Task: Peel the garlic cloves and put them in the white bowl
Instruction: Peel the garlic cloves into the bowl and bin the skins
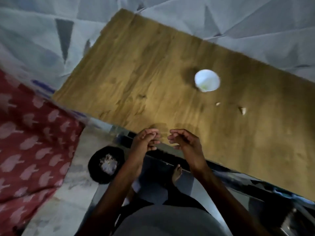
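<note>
Garlic cloves (242, 111) lie unpeeled on the tabletop (153, 74) near the white bowl (207, 83); left hand (146, 140) grip looks pinched shut, contents unclear, right hand (185, 142) grip apart, so picking one up probably comes next.

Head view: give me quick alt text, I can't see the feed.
Both bare hands, left hand and right hand, hover curled at the wooden table's near edge; the white bowl sits farther right, two garlic scraps beside it.

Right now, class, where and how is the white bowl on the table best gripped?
Grip the white bowl at its near rim, coming from above on the person's side: it stands upright, mouth open, clear of the scraps on the table.
</note>
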`<control>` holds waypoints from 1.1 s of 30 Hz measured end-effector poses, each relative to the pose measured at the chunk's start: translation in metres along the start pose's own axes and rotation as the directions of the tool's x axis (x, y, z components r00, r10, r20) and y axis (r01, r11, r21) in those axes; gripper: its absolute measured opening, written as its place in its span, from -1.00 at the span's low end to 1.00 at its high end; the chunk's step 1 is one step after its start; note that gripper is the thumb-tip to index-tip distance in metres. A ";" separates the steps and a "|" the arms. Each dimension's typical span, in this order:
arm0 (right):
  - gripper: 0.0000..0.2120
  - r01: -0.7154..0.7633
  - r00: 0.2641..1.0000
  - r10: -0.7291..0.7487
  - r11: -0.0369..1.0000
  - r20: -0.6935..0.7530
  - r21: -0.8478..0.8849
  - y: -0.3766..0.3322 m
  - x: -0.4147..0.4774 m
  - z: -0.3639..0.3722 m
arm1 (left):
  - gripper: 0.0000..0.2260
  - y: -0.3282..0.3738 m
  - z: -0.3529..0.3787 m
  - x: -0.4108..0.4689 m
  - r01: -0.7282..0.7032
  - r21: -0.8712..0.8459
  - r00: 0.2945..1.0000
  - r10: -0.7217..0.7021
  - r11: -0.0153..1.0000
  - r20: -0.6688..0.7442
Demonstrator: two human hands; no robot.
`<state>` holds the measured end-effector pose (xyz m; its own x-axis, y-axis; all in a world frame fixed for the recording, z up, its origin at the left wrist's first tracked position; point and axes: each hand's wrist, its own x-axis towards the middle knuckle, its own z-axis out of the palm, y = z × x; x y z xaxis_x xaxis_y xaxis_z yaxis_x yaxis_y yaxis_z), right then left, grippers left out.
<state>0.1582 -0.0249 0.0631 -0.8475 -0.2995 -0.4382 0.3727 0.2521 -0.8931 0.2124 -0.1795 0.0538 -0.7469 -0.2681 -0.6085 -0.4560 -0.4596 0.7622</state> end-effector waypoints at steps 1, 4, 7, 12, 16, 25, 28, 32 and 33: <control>-0.86 0.004 0.999 -0.003 1.000 -0.033 0.027 -0.001 0.002 -0.018 | -0.79 0.005 0.018 0.004 -0.023 0.029 1.000 0.023 0.999 0.011; -0.88 0.061 0.989 -0.048 0.994 -0.139 0.096 -0.005 0.014 -0.081 | -0.83 0.009 0.081 0.022 -0.090 0.106 0.996 0.087 0.990 0.033; -0.86 0.104 0.975 -0.079 0.988 -0.208 0.112 -0.013 0.029 -0.128 | -0.83 0.005 0.129 0.038 -0.092 0.157 0.995 0.086 0.983 0.045; -0.86 0.139 0.951 -0.094 0.981 -0.294 0.134 -0.019 0.063 -0.195 | -0.86 0.006 0.205 0.075 -0.148 0.255 0.987 0.127 0.955 0.098; -0.85 0.120 0.946 -0.077 0.985 -0.314 0.121 -0.005 0.089 -0.220 | -0.86 0.003 0.249 0.121 -0.241 0.436 0.970 0.221 0.867 0.097; -0.87 0.134 0.909 -0.145 0.989 -0.390 -0.056 0.010 0.129 -0.243 | -0.77 -0.036 0.272 0.207 -0.376 0.866 0.897 0.364 0.330 0.250; -0.87 0.147 0.905 -0.183 0.982 -0.385 -0.122 0.010 0.139 -0.246 | -0.72 -0.035 0.276 0.208 -0.429 0.896 0.859 0.358 0.115 0.366; -0.87 0.161 0.904 -0.210 0.974 -0.372 -0.158 0.009 0.148 -0.246 | -0.82 0.015 0.278 0.197 -0.483 0.869 0.766 0.535 0.112 0.357; -0.86 0.157 0.904 -0.215 0.971 -0.369 -0.180 0.010 0.150 -0.247 | -0.84 0.031 0.275 0.198 -0.481 0.864 0.751 0.577 0.147 0.320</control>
<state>-0.0589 0.1594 0.0139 -0.9859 0.0146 -0.1666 0.1604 0.3634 -0.9177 -0.0830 -0.0144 0.0175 -0.9793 -0.1953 0.0535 -0.1257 0.7933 0.5957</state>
